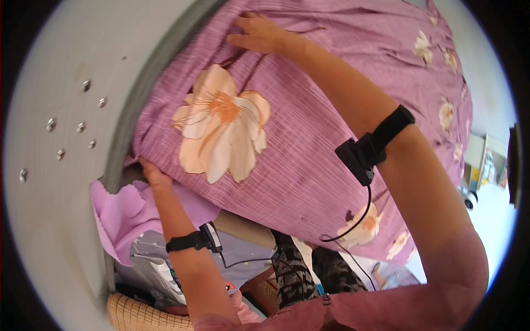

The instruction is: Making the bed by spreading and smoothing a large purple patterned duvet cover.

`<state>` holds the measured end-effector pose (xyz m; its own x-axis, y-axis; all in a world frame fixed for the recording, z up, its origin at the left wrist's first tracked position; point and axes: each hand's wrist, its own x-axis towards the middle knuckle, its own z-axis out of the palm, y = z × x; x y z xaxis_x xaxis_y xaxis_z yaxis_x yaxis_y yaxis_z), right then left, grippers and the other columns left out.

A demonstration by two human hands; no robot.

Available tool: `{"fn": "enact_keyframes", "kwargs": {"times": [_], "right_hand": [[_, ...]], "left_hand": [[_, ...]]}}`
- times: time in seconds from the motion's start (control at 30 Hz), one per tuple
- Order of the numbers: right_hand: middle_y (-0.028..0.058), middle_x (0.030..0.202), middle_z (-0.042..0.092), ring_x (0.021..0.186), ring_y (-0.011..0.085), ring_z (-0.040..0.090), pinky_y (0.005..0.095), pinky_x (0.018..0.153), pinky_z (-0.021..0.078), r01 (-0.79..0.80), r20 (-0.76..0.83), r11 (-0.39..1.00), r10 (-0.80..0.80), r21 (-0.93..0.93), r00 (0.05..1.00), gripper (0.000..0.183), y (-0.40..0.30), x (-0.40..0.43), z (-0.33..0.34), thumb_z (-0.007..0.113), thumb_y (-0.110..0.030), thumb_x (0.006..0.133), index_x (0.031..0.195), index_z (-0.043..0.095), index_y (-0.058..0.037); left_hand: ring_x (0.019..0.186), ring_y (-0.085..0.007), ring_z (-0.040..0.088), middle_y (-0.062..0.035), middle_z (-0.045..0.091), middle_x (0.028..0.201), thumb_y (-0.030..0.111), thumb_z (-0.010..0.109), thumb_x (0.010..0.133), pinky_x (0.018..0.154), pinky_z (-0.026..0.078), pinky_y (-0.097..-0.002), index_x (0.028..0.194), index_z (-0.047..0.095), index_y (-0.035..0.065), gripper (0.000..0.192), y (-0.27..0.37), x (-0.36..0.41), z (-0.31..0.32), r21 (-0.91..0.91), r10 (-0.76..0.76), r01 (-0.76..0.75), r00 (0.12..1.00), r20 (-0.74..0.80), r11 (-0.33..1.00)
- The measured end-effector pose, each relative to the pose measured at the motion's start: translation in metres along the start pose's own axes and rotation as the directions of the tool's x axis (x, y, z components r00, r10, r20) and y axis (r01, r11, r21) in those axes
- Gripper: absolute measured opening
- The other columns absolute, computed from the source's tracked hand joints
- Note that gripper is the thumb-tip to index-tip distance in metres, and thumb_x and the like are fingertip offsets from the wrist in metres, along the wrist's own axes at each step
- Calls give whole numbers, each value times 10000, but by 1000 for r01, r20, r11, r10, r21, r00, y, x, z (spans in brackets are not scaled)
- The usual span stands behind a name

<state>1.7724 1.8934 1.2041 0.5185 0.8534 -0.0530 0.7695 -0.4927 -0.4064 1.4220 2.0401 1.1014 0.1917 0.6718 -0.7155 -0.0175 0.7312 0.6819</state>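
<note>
A purple bed sheet (302, 165) with large cream flowers lies spread over a bed in front of me. My left hand (155, 176) is at its near left corner, beside the grey edge of the bed's side panel. The fingertips are hidden at the fabric's edge, so their grip is unclear. My right hand (261, 35) rests farther up on the sheet, near its left border. Its fingers are apart, and creases run through the cloth around it. Each forearm wears a black strap with a small cabled device.
A pale panel (62, 207) with several metal bolts stands along the left. Below the sheet are a lilac scalloped cloth (124, 215), grey patterned fabric (244, 252) and a woven mat (145, 314). Cables (360, 231) hang from the forearm devices across the sheet. Shelves (482, 165) stand far right.
</note>
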Motion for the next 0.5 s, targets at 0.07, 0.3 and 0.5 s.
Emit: {"fn": "enact_keyframes", "kwargs": {"times": [0.07,0.3,0.5], "right_hand": [[208,1184,437,1089,379,403,452,904,344,138,-226,989,-145,-49,963,444,6,-43,10,515,-314,776,1158,464,-94],[219,1250,341,1125,393,342,440,942,300,-377,-277,926,354,-31,893,489,8,-295,-48,581,-162,739,1192,422,-75],[218,1266,317,1136,386,335,464,933,295,-660,-288,751,628,-18,723,527,23,-415,-36,592,-174,733,1211,393,-73]], "left_hand": [[1170,-296,359,-172,333,1307,526,423,826,962,297,-420,1257,328,-13,696,-1,-9,-15,219,198,-169,973,-118,961],[1151,-371,346,-184,356,1275,386,445,856,941,278,-468,1173,436,5,496,-20,-177,86,546,631,-721,195,751,-426],[1219,-343,288,-172,305,1330,270,508,796,1004,223,-437,1270,332,52,551,-8,-72,129,33,14,-716,32,999,-697]]}}
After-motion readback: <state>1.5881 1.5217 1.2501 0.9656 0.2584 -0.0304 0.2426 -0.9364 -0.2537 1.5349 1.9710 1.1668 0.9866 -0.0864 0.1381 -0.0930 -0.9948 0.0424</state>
